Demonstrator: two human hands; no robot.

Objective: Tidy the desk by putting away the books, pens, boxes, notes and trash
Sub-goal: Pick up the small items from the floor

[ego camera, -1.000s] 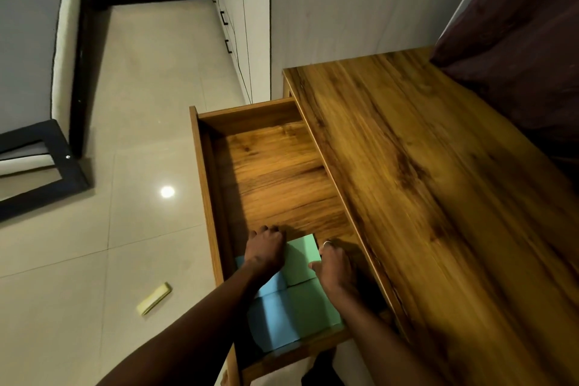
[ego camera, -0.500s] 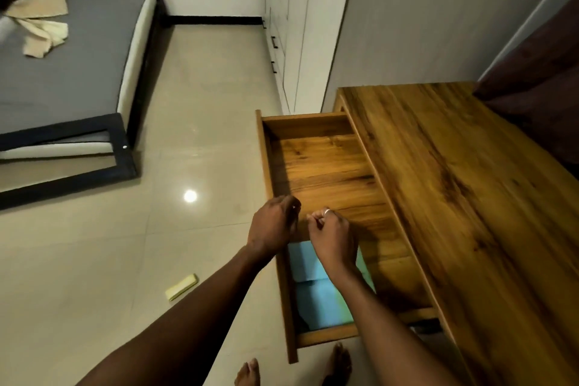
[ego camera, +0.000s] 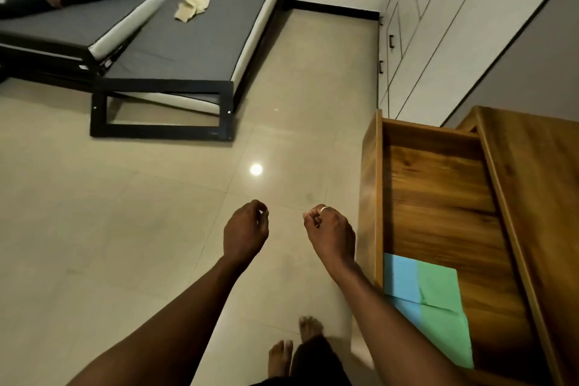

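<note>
Inside drawer (ego camera: 438,197), notes (ego camera: 435,301) right of right hand (ego camera: 332,235), clear of fingers (ego camera: 313,219).

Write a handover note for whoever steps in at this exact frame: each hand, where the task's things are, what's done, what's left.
Left hand: over the floor, fingers loosely curled, nothing seen in it.
Right hand: the same, beside the drawer.
Things: blue and green sheets lie flat at the near end of the open drawer.
Done: those sheets are put away.
Left: shut the drawer. Only part of the desk top is in view, so check the rest for leftover items.
</note>
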